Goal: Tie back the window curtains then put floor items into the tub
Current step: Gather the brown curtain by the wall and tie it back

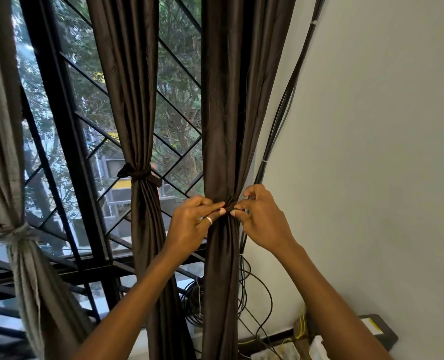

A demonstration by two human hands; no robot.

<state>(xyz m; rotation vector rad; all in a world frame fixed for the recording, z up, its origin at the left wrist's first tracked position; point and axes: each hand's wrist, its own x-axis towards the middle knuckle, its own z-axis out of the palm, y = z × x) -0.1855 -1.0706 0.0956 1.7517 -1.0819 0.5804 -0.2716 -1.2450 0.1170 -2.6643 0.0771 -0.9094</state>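
Two curtains already hung tied; at the right curtain (226,126) by the wall, the left hand (189,224) and right hand (262,222) pinched its tie (230,207). Floor items remained untouched, tub unseen.

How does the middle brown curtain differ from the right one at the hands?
The middle curtain is cinched by a knotted band and hangs untouched; the right curtain is gathered where the left hand and right hand pinch it, no finished knot showing. The middle curtain's waist sits higher than the right curtain's. Both are dark brown, pleated.
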